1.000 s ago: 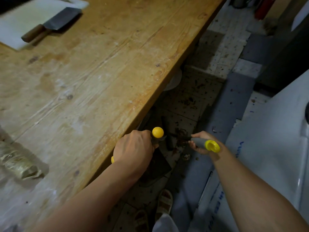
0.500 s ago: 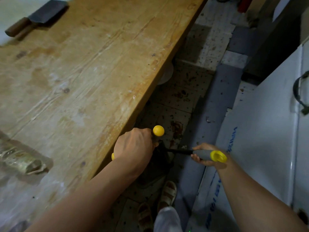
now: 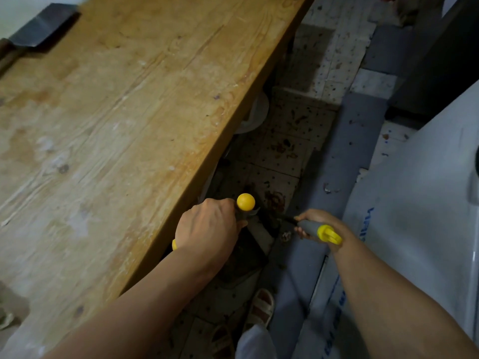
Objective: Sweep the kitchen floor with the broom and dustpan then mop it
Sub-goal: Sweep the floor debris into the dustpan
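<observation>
A: What's each hand on?

B: The left hand point(image 3: 207, 229), low centre, grips a handle tipped with a yellow ball point(image 3: 245, 202). The right hand point(image 3: 317, 224), just right of it, holds the broom handle point(image 3: 308, 227), grey with a yellow end.

A: And below them?

B: A dark dustpan point(image 3: 248, 257) on the speckled floor point(image 3: 290, 141), with debris point(image 3: 274, 200) above it in the frame.

A: What else?

B: A wooden table point(image 3: 116, 125) fills the left; a cleaver point(image 3: 39, 27) lies upper left. A sandal point(image 3: 260, 305) shows at bottom centre, a white appliance point(image 3: 427, 190) on the right.
</observation>
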`<state>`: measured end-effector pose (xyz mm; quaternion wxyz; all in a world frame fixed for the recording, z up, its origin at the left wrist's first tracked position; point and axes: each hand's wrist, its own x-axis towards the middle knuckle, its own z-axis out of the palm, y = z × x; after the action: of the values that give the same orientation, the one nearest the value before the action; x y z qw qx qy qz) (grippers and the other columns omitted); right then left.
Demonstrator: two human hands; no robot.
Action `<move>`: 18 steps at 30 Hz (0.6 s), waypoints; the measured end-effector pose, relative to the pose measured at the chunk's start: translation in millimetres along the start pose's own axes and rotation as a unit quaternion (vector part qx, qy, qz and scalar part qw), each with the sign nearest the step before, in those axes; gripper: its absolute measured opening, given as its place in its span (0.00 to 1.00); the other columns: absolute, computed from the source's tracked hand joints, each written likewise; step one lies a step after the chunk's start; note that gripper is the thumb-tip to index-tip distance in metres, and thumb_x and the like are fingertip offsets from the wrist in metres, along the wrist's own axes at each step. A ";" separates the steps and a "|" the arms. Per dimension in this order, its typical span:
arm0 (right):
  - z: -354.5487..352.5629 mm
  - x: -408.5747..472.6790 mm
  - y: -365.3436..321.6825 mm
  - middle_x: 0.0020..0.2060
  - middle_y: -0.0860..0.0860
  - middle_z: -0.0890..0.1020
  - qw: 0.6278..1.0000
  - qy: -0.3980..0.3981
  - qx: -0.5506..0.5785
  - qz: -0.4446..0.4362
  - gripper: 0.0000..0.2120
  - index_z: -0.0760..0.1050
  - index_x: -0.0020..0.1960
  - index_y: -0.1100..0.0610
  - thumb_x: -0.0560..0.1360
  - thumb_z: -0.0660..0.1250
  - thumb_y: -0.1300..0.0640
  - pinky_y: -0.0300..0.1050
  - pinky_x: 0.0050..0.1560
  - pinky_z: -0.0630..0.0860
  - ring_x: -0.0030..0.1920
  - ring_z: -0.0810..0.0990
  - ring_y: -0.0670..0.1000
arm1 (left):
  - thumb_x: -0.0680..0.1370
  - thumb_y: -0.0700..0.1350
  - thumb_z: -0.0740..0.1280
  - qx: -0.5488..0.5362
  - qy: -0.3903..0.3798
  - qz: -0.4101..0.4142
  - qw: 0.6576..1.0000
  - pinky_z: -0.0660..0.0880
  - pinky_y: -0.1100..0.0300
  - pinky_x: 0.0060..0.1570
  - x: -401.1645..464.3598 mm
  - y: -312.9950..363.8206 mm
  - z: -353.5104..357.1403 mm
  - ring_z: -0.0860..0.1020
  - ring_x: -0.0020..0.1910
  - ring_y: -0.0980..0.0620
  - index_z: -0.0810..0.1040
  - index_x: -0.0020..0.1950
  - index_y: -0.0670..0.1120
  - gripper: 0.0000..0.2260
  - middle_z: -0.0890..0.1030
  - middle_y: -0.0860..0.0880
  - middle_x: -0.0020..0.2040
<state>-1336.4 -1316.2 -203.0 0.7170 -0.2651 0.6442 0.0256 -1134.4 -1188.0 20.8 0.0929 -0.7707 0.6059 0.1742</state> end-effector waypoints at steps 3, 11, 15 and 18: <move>-6.7 12.2 -17.3 0.30 0.58 0.73 1.000 0.019 -0.024 -0.005 0.14 0.70 0.38 0.66 0.80 0.58 0.60 0.34 0.17 0.67 0.17 0.72 0.49 | 0.79 0.59 0.60 -0.003 0.002 0.002 1.000 0.69 0.57 0.37 15.6 9.1 -3.9 0.76 0.41 0.48 0.73 0.54 0.49 0.15 0.72 0.51 0.39; -11.2 18.5 -36.8 0.30 0.57 0.75 0.998 0.057 0.009 -0.035 0.09 0.70 0.38 0.62 0.78 0.62 0.62 0.34 0.18 0.68 0.21 0.73 0.49 | 0.80 0.57 0.59 -0.003 0.019 0.002 1.000 0.68 0.57 0.36 37.8 21.0 -10.2 0.73 0.37 0.48 0.72 0.51 0.48 0.13 0.72 0.51 0.38; -12.4 3.9 -40.0 0.29 0.56 0.76 0.998 0.061 -0.007 -0.035 0.11 0.72 0.38 0.63 0.77 0.63 0.59 0.35 0.19 0.67 0.24 0.73 0.50 | 0.79 0.57 0.60 -0.007 0.034 0.009 0.999 0.68 0.57 0.35 34.0 19.7 -14.3 0.75 0.38 0.47 0.73 0.52 0.48 0.13 0.72 0.50 0.38; -5.9 -14.9 -34.7 0.30 0.56 0.74 0.997 0.059 0.022 -0.037 0.12 0.70 0.38 0.63 0.79 0.60 0.60 0.33 0.16 0.66 0.17 0.72 0.48 | 0.79 0.58 0.60 -0.012 0.038 0.021 0.999 0.67 0.57 0.35 26.4 17.1 -18.6 0.73 0.37 0.48 0.74 0.54 0.49 0.14 0.71 0.51 0.37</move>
<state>-1331.2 -1343.9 -177.2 0.6834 -0.2745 0.6757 -0.0311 -1142.6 -1222.6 29.1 0.0565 -0.7652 0.6226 0.1538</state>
